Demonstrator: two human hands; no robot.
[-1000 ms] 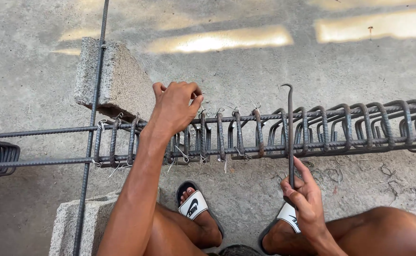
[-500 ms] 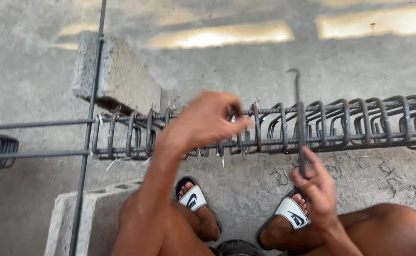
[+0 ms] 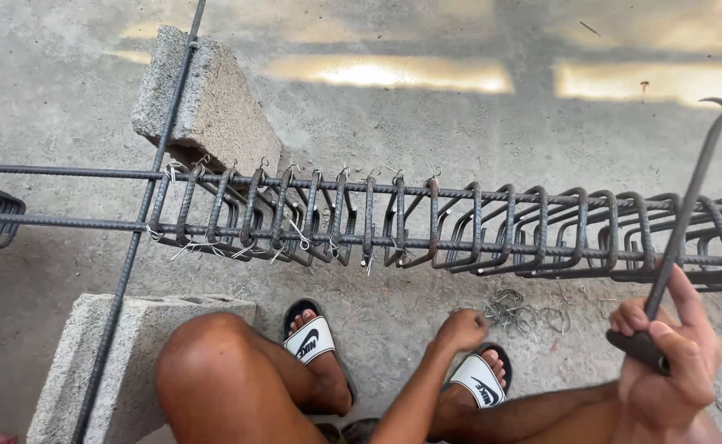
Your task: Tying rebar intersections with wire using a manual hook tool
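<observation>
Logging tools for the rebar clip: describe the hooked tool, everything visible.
The hooked tool is a thin, dark metal rod, rusty-looking, with a small curled hook at its top end and a thicker dark handle at the bottom. It stands tilted, hook up and leaning right, crossing in front of the rebar cage. The right hand grips the handle with the fingers wrapped round it. Whether the rod touches the cage cannot be told.

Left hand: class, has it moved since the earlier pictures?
Yes. The left hand has come down off the rebar cage, towards the wire ties on the floor near the sandal.
</observation>
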